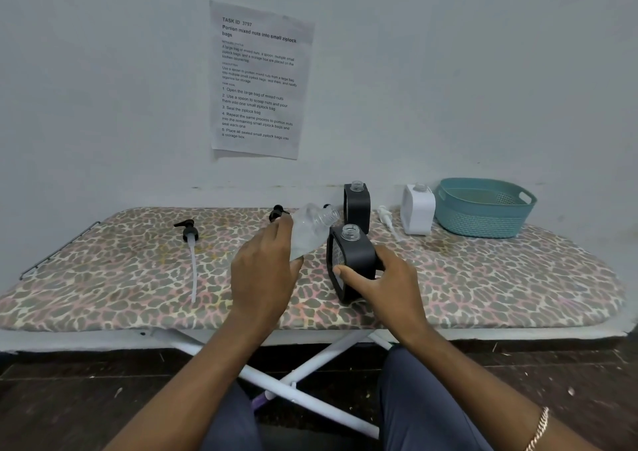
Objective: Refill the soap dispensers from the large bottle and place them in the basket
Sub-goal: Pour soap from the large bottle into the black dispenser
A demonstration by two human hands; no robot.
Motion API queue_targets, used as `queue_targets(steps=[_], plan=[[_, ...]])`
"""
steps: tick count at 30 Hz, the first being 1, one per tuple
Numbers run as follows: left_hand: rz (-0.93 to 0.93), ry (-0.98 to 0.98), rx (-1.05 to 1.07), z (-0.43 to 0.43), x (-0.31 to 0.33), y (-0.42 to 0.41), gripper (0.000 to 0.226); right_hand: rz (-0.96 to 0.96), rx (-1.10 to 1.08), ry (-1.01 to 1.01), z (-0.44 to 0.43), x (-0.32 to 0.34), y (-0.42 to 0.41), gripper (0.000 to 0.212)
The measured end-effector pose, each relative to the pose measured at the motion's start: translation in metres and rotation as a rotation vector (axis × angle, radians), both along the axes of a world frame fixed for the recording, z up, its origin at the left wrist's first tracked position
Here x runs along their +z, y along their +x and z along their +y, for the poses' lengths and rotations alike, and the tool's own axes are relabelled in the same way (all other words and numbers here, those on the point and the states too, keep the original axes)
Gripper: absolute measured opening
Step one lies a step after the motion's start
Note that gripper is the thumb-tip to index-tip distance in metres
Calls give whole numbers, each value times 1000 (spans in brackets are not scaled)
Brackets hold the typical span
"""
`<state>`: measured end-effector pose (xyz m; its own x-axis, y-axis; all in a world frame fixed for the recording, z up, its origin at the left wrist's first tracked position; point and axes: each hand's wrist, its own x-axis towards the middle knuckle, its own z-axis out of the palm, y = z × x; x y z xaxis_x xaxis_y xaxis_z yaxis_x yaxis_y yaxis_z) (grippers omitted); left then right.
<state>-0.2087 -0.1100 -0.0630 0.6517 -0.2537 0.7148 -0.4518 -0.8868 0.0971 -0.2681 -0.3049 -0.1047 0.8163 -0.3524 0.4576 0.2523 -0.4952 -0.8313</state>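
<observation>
Clear plastic bottle (311, 230) tilts, gripped in my left hand (262, 274), mouth near the black dispenser (352, 260) my right hand (385, 288) clasps — well left of the basket (483, 223). I'd align the necks and pour slowly.

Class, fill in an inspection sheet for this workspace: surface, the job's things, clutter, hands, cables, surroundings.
Surface: ironing board with leopard-print cover, on white crossed legs.
Job's things: clear bottle tilted toward the open neck of the near black dispenser; far black dispenser and white dispenser stand uncapped; teal basket at right; black pump with tube, second black pump and white pump lie loose.
Clutter: nothing seen.
Hands: left hand grips the clear bottle; right hand holds the near black dispenser.
Cables: nothing seen.
Surroundings: printed sheet on pale wall; dark floor.
</observation>
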Motion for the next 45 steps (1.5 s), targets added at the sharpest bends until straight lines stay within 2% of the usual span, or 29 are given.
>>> queue_targets(steps=[4,15,45], plan=[[-7,5,7,-2,-2,0,75,-9,-3,-27,0,3,0,32],[23,40,41,-5,-5,4,75,-10,-7,-105,-1,-1,3,34],[3,104,93,-8,-2,5,78,9,1,-132,-2,2,2,32]])
